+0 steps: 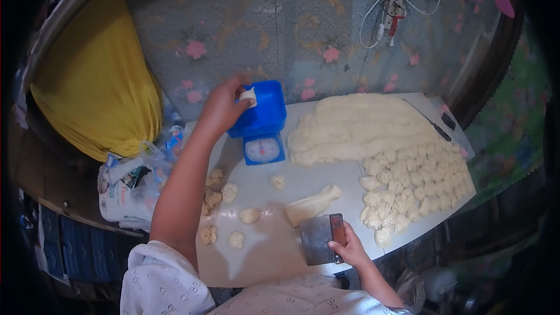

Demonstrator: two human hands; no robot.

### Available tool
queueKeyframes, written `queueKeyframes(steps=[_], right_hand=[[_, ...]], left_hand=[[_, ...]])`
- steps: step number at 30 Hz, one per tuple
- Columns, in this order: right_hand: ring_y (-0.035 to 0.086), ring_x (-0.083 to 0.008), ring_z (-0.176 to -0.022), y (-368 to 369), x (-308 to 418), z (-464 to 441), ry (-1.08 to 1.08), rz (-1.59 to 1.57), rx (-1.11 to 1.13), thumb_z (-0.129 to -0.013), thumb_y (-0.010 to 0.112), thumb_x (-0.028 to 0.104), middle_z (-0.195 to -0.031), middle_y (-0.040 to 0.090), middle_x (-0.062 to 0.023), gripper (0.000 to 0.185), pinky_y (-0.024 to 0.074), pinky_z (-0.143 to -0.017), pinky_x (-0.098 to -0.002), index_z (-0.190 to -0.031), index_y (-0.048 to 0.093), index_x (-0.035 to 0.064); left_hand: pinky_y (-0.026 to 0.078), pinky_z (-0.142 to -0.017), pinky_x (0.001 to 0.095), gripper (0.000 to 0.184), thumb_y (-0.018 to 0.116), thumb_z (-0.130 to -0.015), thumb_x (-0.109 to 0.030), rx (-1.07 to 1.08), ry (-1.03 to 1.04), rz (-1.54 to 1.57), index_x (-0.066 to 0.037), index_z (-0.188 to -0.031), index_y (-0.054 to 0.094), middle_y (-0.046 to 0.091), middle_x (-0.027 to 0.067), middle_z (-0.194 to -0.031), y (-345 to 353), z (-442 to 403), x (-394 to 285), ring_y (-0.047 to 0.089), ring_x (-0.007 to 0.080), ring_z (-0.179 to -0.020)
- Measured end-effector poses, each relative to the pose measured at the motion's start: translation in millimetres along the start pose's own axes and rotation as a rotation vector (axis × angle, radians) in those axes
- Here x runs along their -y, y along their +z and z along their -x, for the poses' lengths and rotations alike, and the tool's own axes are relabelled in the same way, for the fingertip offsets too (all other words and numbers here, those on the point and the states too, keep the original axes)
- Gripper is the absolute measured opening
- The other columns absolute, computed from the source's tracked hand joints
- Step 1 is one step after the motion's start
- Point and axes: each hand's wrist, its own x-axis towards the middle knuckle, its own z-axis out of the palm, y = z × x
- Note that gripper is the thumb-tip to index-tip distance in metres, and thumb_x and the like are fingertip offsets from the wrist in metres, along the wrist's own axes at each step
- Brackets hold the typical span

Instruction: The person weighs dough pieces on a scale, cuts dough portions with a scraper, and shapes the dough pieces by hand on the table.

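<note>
My left hand (224, 104) pinches a small pale dough piece (249, 97) over the blue container (269, 108) on top of a blue scale with a round dial (262, 149). In my right hand (349, 247) is a scraper with a wide metal blade (316, 240), its wooden handle under my fingers. Just beyond the blade lies a flattened strip of dough (312, 205). Several small dough lumps, one of them round (249, 216), sit on the table between my arms.
A large dough slab (361, 125) lies at the back of the white table (268, 262), with rows of dough balls (414, 184) in front. A knife (437, 130) rests beside the slab. Plastic bags (131, 192) and a yellow cloth (96, 76) are at the left.
</note>
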Motion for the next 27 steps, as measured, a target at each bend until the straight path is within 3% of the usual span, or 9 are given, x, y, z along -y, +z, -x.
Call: queueKeyframes(steps=[4,8,16,20,25,27], right_hand=[[0.047,-0.0185,-0.114,0,-1,-2,-0.005,-0.023,0.018,-0.080,0.067,0.016,-0.122,0.050,-0.0108,0.066,0.0373,-0.098,-0.0329,-0.135,0.032,0.0037],[0.047,-0.0182,-0.114,1,2,-3,-0.049,-0.101,0.040,-0.080,0.068,0.018,-0.122,0.050,-0.0104,0.067,0.0374,-0.097,-0.0328,-0.135,0.032,0.0037],[0.045,-0.0185,-0.116,1,7,-2,-0.027,-0.068,0.027,-0.079,0.069,0.020,-0.124,0.048,-0.0097,0.068,0.0358,-0.099,-0.0336,-0.134,0.032,0.0025],[0.045,-0.0183,-0.116,2,9,-2,-0.052,-0.093,0.038,-0.079,0.069,0.019,-0.125,0.047,-0.0096,0.068,0.0354,-0.099,-0.0332,-0.134,0.032,0.0030],[0.045,-0.0175,-0.117,2,11,-2,-0.050,-0.077,0.040,-0.079,0.068,0.017,-0.125,0.047,-0.0089,0.068,0.0356,-0.099,-0.0323,-0.135,0.032,0.0042],[0.044,-0.0173,-0.117,2,15,-2,-0.036,-0.073,0.035,-0.079,0.068,0.017,-0.125,0.047,-0.0088,0.068,0.0355,-0.099,-0.0323,-0.135,0.032,0.0038]], left_hand=[[0.046,-0.075,0.0368,0.031,0.073,-0.067,-0.007,0.058,0.068,-0.172,-0.004,-0.097,0.063,0.061,0.0136,-0.090,14,-17,24,0.060,0.0292,-0.085],[0.046,-0.072,0.0373,0.028,0.073,-0.066,-0.008,0.126,0.001,-0.200,-0.005,-0.093,0.064,0.060,0.0138,-0.084,20,-23,27,0.059,0.0297,-0.082],[0.046,-0.070,0.0406,0.008,0.065,-0.074,-0.010,0.197,0.096,-0.322,-0.003,-0.078,0.064,0.063,0.0142,-0.085,32,-18,31,0.060,0.0326,-0.081],[0.045,-0.072,0.0401,0.010,0.064,-0.074,-0.008,0.285,-0.018,-0.335,-0.002,-0.083,0.062,0.062,0.0169,-0.087,31,-16,28,0.059,0.0351,-0.084],[0.045,-0.078,0.0419,0.026,0.060,-0.075,-0.002,0.103,0.176,-0.324,-0.003,-0.101,0.059,0.059,0.0183,-0.097,33,-10,35,0.056,0.0373,-0.092],[0.045,-0.079,0.0416,0.027,0.060,-0.074,-0.001,0.086,0.184,-0.329,-0.004,-0.101,0.059,0.058,0.0178,-0.101,32,-11,35,0.056,0.0371,-0.093]])
